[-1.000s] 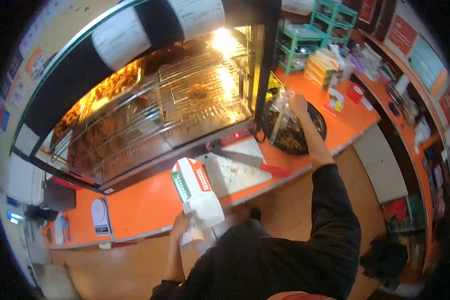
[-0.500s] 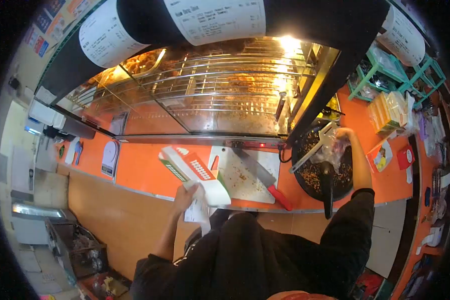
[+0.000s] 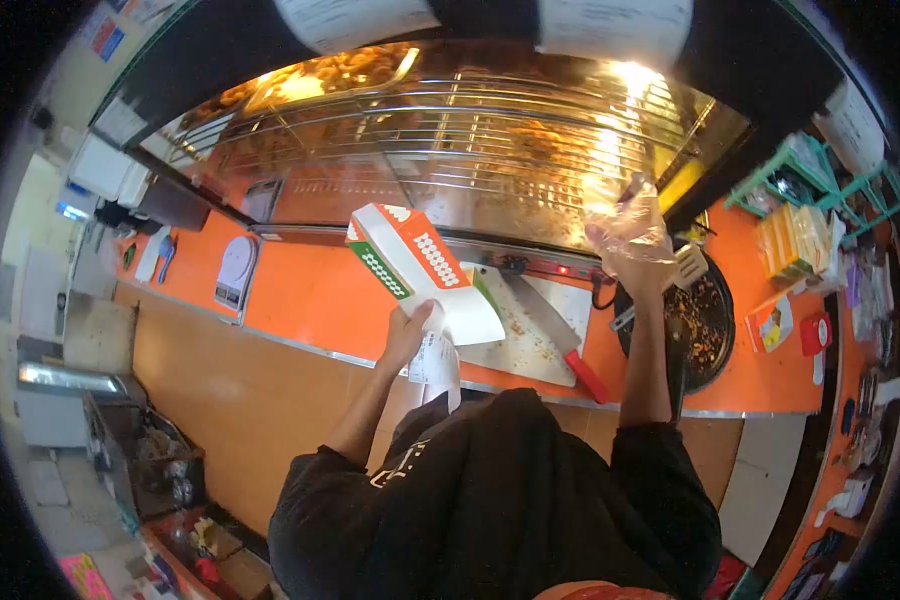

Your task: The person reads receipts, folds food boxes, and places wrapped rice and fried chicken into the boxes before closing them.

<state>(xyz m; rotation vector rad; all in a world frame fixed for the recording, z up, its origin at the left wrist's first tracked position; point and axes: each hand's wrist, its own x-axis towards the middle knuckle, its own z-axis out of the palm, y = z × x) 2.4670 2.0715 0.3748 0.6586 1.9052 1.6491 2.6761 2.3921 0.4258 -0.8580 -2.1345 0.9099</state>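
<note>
My left hand (image 3: 406,335) is closed on an open paper food box (image 3: 425,265), white with red and green panels, and on a printed receipt (image 3: 433,362) hanging below it. The box is tilted above the counter. My right hand (image 3: 630,235), in a loose clear plastic glove, reaches up to the front of the glass warming cabinet (image 3: 440,190). Its fingers appear closed round the dark door handle (image 3: 633,186), partly hidden by glare and plastic. Below that forearm lies a black pan (image 3: 720,350) with brown crumbs, and a slotted turner (image 3: 689,266) rests across it.
A red-handled cleaver (image 3: 550,318) lies on a white cutting board (image 3: 515,355) with crumbs. Farther left on the orange counter (image 3: 300,290) stands a kitchen scale (image 3: 236,265). Green racks (image 3: 800,175) and yellow boxes (image 3: 790,245) stand at the right. Fried food fills a tray (image 3: 320,80) inside the cabinet.
My right hand has left the pan and moved up and left to the cabinet's door handle. My left hand has raised the box slightly. The view has shifted, and the turner still lies on the pan.
</note>
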